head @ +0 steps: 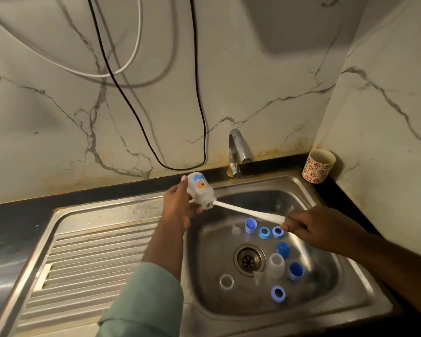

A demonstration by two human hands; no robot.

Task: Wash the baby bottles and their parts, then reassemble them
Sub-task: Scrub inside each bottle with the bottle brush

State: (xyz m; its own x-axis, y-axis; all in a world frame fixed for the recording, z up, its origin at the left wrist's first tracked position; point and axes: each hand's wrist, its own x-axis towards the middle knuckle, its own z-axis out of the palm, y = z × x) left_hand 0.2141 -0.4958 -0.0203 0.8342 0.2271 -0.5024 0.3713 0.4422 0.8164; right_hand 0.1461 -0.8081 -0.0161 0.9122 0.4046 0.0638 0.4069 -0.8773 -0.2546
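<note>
The left hand, its forearm reaching up out of a pale green sleeve, is raised over the near-left rim of the steel sink, fingers curled round a small translucent baby bottle with a coloured cartoon print, tipped so its mouth points down and right. A slim white brush handle runs from that mouth across the basin to the right hand, which pinches its far end with the wrist held low. To the left the ribbed, dull metal draining board is set into the dark bench. In the wet basin, around the round drain, lie loose parts: a clear ring, a clear cap, blue screw collars and domed blue caps. A curved chrome tap stands behind, and a red-patterned cup sits at the far right corner.
</note>
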